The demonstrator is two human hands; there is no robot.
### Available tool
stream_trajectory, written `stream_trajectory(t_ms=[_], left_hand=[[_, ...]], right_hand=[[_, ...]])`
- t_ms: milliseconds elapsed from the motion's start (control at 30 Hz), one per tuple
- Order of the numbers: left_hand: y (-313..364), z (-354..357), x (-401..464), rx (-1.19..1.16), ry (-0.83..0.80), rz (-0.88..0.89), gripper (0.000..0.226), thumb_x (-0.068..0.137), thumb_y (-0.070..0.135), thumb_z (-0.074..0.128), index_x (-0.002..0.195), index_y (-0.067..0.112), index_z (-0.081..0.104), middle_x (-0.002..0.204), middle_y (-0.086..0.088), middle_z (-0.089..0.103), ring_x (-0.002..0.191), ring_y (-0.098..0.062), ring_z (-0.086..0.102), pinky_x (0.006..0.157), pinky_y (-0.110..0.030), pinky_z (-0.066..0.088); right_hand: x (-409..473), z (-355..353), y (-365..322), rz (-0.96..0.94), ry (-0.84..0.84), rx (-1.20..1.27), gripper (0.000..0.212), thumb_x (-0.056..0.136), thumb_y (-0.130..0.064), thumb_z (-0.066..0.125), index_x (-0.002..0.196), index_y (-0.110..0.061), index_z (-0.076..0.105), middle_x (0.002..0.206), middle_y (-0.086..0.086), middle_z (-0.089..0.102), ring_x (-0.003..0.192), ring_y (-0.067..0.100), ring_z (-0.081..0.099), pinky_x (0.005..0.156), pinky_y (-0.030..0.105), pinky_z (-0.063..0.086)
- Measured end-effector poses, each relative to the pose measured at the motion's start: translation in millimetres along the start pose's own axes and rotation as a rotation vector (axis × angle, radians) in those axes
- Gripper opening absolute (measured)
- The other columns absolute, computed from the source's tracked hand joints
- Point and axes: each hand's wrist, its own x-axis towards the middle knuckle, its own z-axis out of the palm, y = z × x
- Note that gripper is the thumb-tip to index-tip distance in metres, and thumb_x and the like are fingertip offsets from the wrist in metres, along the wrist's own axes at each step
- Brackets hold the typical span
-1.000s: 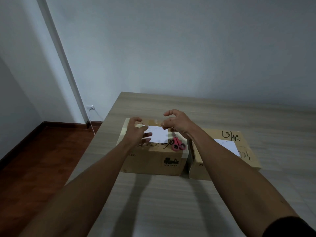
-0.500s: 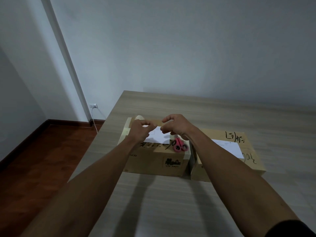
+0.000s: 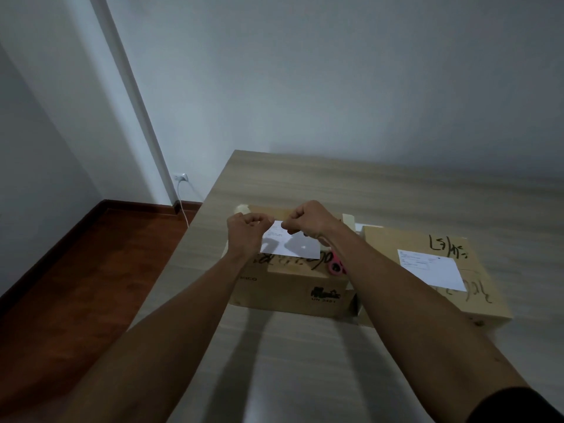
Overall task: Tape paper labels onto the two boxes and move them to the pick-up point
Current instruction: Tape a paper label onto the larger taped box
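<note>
We note a light wood-grain table [image 3: 305, 361] as the bearing surface. Two cardboard boxes rest directly on it, side by side. The left box [image 3: 293, 288] sits beneath both hands; the right box [image 3: 476, 288] lies to the right of the right forearm. A roll of tape [image 3: 241, 208] appears just beyond the left hand, partly hidden.

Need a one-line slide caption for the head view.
Both hands pinched above the label on the left box; the right box carries its label.
</note>
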Motion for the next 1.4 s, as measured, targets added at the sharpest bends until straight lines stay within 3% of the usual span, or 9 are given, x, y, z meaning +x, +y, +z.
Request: stream_trajectory(t_ms=[133, 233, 367, 500, 767, 867, 1033, 1167, 1400], left_hand=[[-10, -6, 35, 0.081, -0.027, 0.072, 0.005, 0.081, 0.006, 0.083, 0.076, 0.006, 0.080, 0.079, -0.016, 0.076, 0.077, -0.021, 0.072, 0.074, -0.032, 0.058], [-36, -2, 64, 0.122, -0.077, -0.009, 0.010, 0.078, 0.021, 0.084, 0.078, 0.013, 0.079, 0.100, -0.021, 0.072, 0.104, -0.036, 0.068, 0.093, -0.038, 0.057], [-39, 2, 70, 0.078, -0.111, -0.037, 0.049, 0.084, 0.005, 0.079, 0.124, -0.006, 0.052, 0.092, -0.013, 0.073, 0.087, -0.007, 0.068, 0.084, -0.003, 0.046], [-40, 13, 71, 0.154, 0.010, -0.014, 0.048, 0.083, 0.009, 0.080, 0.105, 0.033, 0.045, 0.116, -0.005, 0.068, 0.097, -0.017, 0.066, 0.097, -0.035, 0.053], [-40, 27, 75, 0.383, 0.127, 0.036, 0.042, 0.077, 0.016, 0.078, 0.079, 0.045, 0.046, 0.132, -0.009, 0.061, 0.112, -0.023, 0.064, 0.111, -0.055, 0.039], [-38, 27, 75, 0.552, 0.099, 0.020, 0.019, 0.083, 0.023, 0.078, 0.073, 0.034, 0.066, 0.150, 0.001, 0.039, 0.124, -0.022, 0.056, 0.112, -0.054, 0.036], [-42, 27, 75, 0.520, 0.093, 0.037, 0.035, 0.084, 0.021, 0.079, 0.064, 0.036, 0.055, 0.151, 0.002, 0.038, 0.127, -0.020, 0.053, 0.112, -0.051, 0.036], [-40, 28, 74, 0.518, 0.099, 0.036, 0.022, 0.086, 0.021, 0.079, 0.074, 0.029, 0.063, 0.152, 0.004, 0.035, 0.130, -0.019, 0.050, 0.114, -0.052, 0.034], [-54, 31, 79, 0.459, 0.122, 0.049, 0.052, 0.079, 0.021, 0.081, 0.079, 0.050, 0.038, 0.135, -0.004, 0.061, 0.120, -0.021, 0.061, 0.109, -0.054, 0.038]], right_hand=[[29, 5, -7, 0.089, -0.017, -0.025, 0.029, 0.091, -0.014, 0.076, 0.091, 0.014, 0.069, 0.099, 0.019, 0.075, 0.072, 0.013, 0.068, 0.049, 0.026, 0.042], [48, 9, -10, 0.159, -0.041, -0.087, 0.039, 0.091, -0.018, 0.076, 0.076, 0.014, 0.059, 0.071, 0.018, 0.055, 0.053, 0.018, 0.038, 0.050, 0.028, 0.030], [68, 19, -11, 0.169, -0.026, -0.165, 0.052, 0.090, -0.014, 0.075, 0.055, -0.015, 0.036, 0.059, 0.006, 0.033, 0.051, 0.018, 0.033, 0.059, 0.030, 0.028], [81, 21, -10, 0.177, -0.032, -0.242, 0.055, 0.092, -0.011, 0.071, 0.054, -0.016, 0.031, 0.054, 0.001, 0.021, 0.047, 0.017, 0.020, 0.054, 0.030, 0.021], [106, 23, 1, 0.157, -0.049, -0.324, 0.052, 0.084, -0.003, 0.068, 0.054, -0.018, 0.028, 0.052, 0.001, 0.018, 0.045, 0.018, 0.019, 0.050, 0.025, 0.020], [109, 24, 4, 0.154, -0.054, -0.331, 0.052, 0.077, -0.003, 0.071, 0.051, -0.019, 0.029, 0.050, 0.000, 0.021, 0.047, 0.018, 0.021, 0.053, 0.030, 0.022], [115, 25, 9, 0.155, -0.072, -0.321, 0.050, 0.076, -0.002, 0.071, 0.050, -0.018, 0.032, 0.050, 0.001, 0.025, 0.053, 0.019, 0.029, 0.060, 0.036, 0.028], [119, 25, 8, 0.171, -0.076, -0.344, 0.049, 0.079, -0.004, 0.072, 0.050, -0.016, 0.034, 0.050, 0.002, 0.026, 0.049, 0.020, 0.028, 0.054, 0.029, 0.026], [122, 26, 10, 0.176, -0.071, -0.368, 0.053, 0.080, -0.005, 0.073, 0.050, -0.016, 0.032, 0.051, 0.004, 0.027, 0.051, 0.022, 0.033, 0.055, 0.031, 0.029]])
